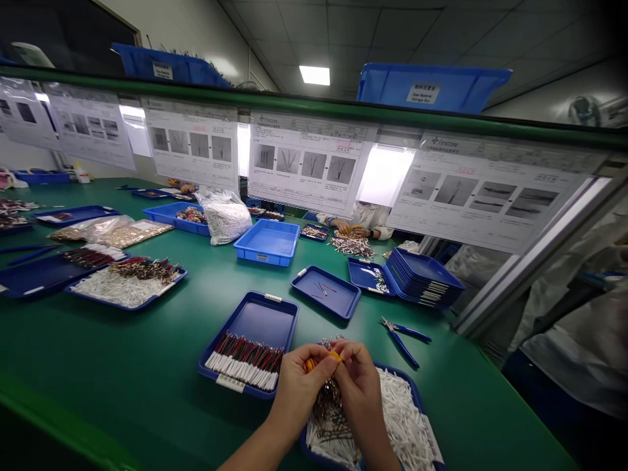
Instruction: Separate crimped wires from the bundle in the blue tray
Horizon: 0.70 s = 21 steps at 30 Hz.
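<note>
Hands: Your left hand (301, 383) and right hand (360, 386) meet in a closed pinch; what the fingertips grip is hidden.
Near tray: Directly below, a blue tray (416, 394) holds loose white pieces (402, 415) and a tangle of coppery leads (328, 400).
Progress: Apparently midway, with ordered wires (250, 348) lying done beside you and the loose supply plentiful.
Left tray: The blue tray (260, 319) holds that row, red, green and dark, white ends toward you.
Cutters: Blue-handled cutters (406, 352) rest open to the right.
Small tray: A few thin wires (322, 288) lie scattered in a tray (338, 307).
Beyond: Stacked trays (422, 275) stand right; another person's hands (363, 231) work farther back.
</note>
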Available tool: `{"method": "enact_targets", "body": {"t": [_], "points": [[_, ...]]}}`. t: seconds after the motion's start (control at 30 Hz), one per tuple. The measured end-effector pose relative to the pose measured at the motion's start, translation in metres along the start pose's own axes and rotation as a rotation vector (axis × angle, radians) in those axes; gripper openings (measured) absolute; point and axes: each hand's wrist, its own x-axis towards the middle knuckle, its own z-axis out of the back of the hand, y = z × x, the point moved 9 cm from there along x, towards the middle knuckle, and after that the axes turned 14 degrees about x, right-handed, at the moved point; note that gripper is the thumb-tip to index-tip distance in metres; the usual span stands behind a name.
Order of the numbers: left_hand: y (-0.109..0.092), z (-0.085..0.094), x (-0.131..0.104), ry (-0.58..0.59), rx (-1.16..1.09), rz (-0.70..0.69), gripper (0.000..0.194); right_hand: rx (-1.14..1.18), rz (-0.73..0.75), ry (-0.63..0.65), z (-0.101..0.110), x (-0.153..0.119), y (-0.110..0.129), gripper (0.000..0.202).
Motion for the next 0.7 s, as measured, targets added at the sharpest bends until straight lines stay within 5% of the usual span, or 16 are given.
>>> {"method": "enact_targets", "body": {"t": [0.13,0.33,0.7], "points": [[-0.006,-0.007,-0.002,0.076,-0.036,-0.033,0.029,-0.033,0.024,0.019,-0.001,0.000,0.002,0.018],[0.010,-0.025,-0.007,0.249,-0.154,0.119,0.039,0.051,-0.015,-0.059,0.006,0.001,0.001,0.021],[0.012,-0.031,-0.009,0.272,-0.330,0.137,0.037,-0.156,0.045,-0.002,-0.002,-0.003,0.011,0.014]]}}
